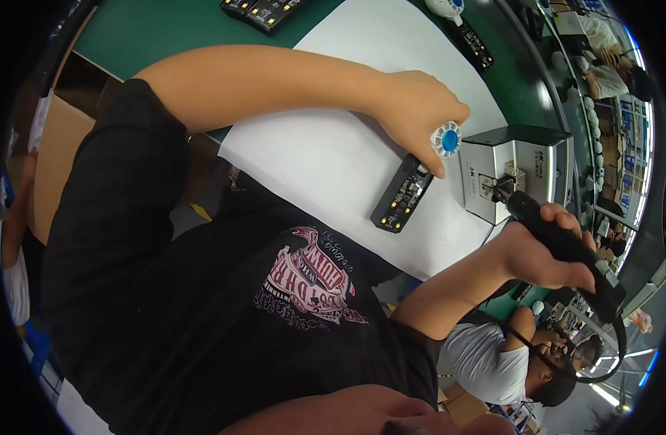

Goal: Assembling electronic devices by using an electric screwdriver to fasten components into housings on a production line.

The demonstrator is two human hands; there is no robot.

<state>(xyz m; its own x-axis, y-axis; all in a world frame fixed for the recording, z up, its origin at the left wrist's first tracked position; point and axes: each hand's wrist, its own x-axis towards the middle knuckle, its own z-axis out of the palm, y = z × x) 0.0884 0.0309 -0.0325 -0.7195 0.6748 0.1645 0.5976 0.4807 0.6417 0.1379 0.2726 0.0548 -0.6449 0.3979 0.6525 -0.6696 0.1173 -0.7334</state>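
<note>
My left hand (413,109) is closed around a white, ribbed round piece with a blue centre (447,140). Below it, a black strip-shaped casing (402,196) with a circuit board and small yellow parts slants over white paper; how it joins the round piece is hidden by my fingers. In my right hand (540,254) is a black electric screwdriver (558,232), gripped along its body, its cable trailing from the rear end. The screwdriver's tip is at the front opening of a white and black screw feeder box (485,163); whether it carries a screw I cannot tell.
White paper (297,145) covers part of a green table (137,32). Black casings with boards (264,11) lie at the far edge. Another white round piece (447,6) with a black strip (474,47) rests farther right. A person in a white shirt (489,362) sits nearby.
</note>
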